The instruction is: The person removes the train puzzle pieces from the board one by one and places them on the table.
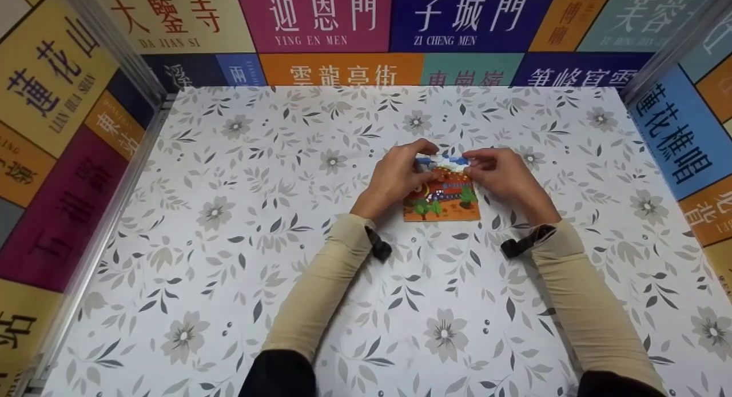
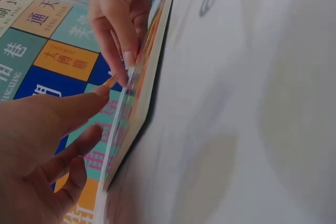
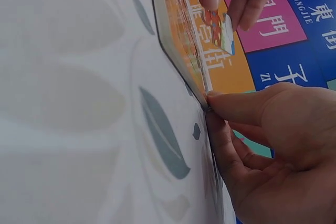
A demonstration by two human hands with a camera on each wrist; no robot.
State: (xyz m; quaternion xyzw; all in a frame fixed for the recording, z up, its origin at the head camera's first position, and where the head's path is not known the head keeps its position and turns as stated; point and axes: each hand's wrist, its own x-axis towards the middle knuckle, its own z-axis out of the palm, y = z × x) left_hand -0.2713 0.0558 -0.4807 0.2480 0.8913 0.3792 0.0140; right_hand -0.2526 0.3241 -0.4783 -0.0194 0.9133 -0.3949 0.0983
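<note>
A small jigsaw puzzle [image 1: 452, 205] in a flat tray lies on the table, its picture showing a red shape, green trees and orange ground. At its upper left, my left hand [image 1: 397, 171] pinches a loose puzzle piece [image 3: 218, 30] between thumb and fingers, raised above the picture. The piece is red, white and green; in the left wrist view mostly its orange edge shows. My right hand [image 1: 500, 171] is at the upper right, thumb and forefinger pinching the puzzle's corner in the right wrist view. Fingers cover part of the upper picture.
A white tablecloth [image 1: 217, 265] with grey flowers and leaves covers the table. Panels [image 1: 320, 19] with coloured blocks and Chinese lettering stand along the back and both sides. A black wrist strap [image 1: 377, 245] circles the left cuff, and another strap [image 1: 520, 245] the right.
</note>
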